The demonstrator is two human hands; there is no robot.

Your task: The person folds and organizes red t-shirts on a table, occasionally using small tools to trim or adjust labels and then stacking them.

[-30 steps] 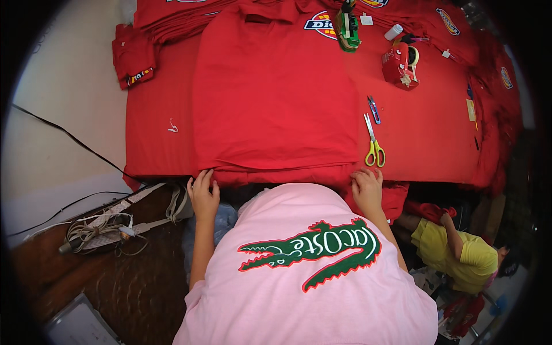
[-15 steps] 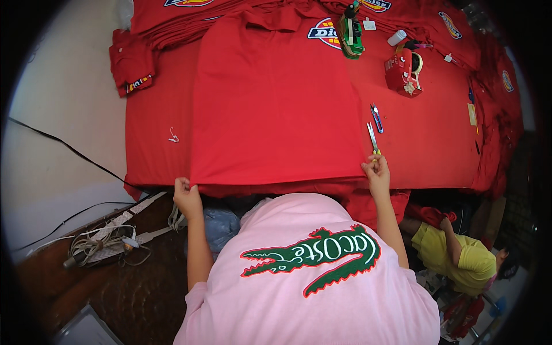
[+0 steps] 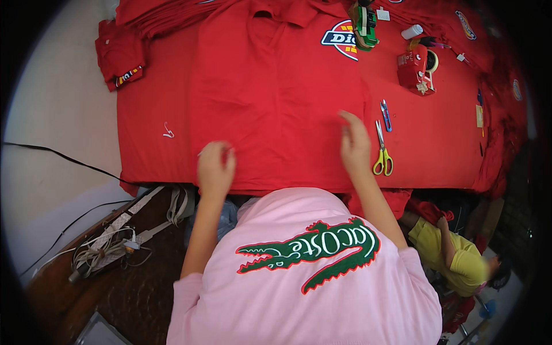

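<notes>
A red collared shirt point(image 3: 276, 115) with a badge on its chest lies spread across the red-covered table point(image 3: 425, 144), its collar toward the far side. Over its lower left part my left hand point(image 3: 217, 167) hovers or rests, fingers bent, thumb apart, nothing visible in it. My right hand point(image 3: 355, 144) is above the shirt's right side, fingers stretched and apart from the thumb. Whether either hand touches the cloth I cannot tell. Just right of my right hand lie yellow-handled scissors point(image 3: 382, 154) and small blue thread snips point(image 3: 386, 115).
Beyond are a red tape dispenser point(image 3: 415, 70), a white cylinder point(image 3: 411, 31) and a green object point(image 3: 365, 26) on the shirt's edge. A folded red shirt point(image 3: 119, 54) is at far left. Cables point(image 3: 103, 250) lie lower left. A person in yellow point(image 3: 448, 256) sits at right.
Both hands have let go of the shirt's near corners and moved inward and away from me over it. The shirt's front now shows wrinkles and the near edge has dropped toward me.
</notes>
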